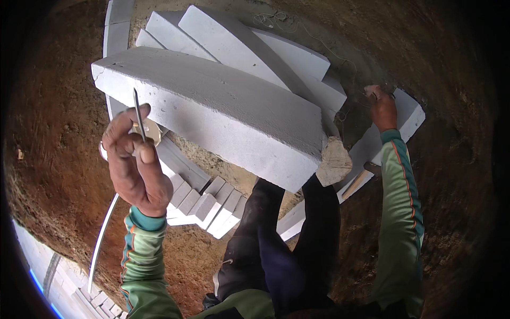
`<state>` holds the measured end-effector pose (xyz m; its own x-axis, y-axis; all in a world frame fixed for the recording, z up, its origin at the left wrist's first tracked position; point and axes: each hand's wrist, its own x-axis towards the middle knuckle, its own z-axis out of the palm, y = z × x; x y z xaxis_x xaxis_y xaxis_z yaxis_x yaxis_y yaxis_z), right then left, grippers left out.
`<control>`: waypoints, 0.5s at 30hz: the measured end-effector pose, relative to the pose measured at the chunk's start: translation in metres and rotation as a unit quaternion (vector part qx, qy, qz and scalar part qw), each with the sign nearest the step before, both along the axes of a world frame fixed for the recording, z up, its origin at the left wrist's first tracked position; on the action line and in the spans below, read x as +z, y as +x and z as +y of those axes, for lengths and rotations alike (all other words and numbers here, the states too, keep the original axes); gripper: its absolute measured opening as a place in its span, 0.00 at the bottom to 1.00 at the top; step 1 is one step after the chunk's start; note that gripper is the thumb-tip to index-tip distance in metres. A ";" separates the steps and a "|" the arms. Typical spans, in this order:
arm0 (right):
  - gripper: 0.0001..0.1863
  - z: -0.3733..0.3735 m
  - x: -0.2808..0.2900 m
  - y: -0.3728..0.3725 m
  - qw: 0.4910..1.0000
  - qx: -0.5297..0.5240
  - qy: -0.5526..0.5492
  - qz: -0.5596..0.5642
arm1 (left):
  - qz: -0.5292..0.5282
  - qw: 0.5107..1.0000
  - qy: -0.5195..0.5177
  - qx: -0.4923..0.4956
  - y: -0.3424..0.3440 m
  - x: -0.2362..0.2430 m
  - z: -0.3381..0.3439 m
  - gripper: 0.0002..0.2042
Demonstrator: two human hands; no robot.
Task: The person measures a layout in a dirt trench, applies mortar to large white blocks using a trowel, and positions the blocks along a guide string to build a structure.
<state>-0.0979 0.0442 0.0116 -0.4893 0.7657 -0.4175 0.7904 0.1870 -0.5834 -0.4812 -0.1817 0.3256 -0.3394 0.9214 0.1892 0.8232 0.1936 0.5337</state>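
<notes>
Pointing upward at the left of the frame, a slim metal nail sits in the left hand, clamped between the thumb and bent fingers. It looks straight, smooth and grey, with a faint shine and a tapered upper tip that shows against the long pale block lying behind it across the middle. This block has a pitted face, chipped corners and a crack at its left end; beside its right end sits a rough tan stone. Small pale blocks stand in a row below it. At centre right, a wooden-handled hammer rests on a pale strip. Farther up, the right hand has its fingers curled near the strip's end; whether they grip anything I cannot tell. Pale slabs overlap at upper middle, near loose string.
</notes>
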 end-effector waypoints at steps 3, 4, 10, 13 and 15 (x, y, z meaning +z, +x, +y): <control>0.11 0.009 -0.015 -0.099 0.996 0.067 -0.018 0.056 | -0.013 0.998 -0.045 0.036 -0.056 -0.015 0.021 0.09; 0.11 0.013 -0.020 -0.130 0.993 0.084 -0.028 0.072 | 0.008 0.997 -0.068 0.033 -0.068 -0.027 0.021 0.09; 0.13 0.022 -0.134 -0.258 0.961 0.244 -0.014 0.130 | 0.050 0.991 -0.110 0.051 -0.071 -0.069 0.011 0.09; 0.16 0.044 -0.198 -0.288 0.957 0.247 0.033 0.149 | 0.110 0.986 -0.125 0.005 -0.071 -0.068 0.025 0.11; 0.16 0.055 -0.217 -0.314 0.954 0.270 0.023 0.128 | 0.103 0.987 -0.120 0.004 -0.074 -0.067 0.024 0.09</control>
<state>-0.4115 0.0990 -0.2055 -0.8989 0.3877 -0.2041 0.4048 0.5564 -0.7257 -0.5555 -0.1574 0.2589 -0.3238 0.9456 0.0319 0.9073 0.3008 0.2938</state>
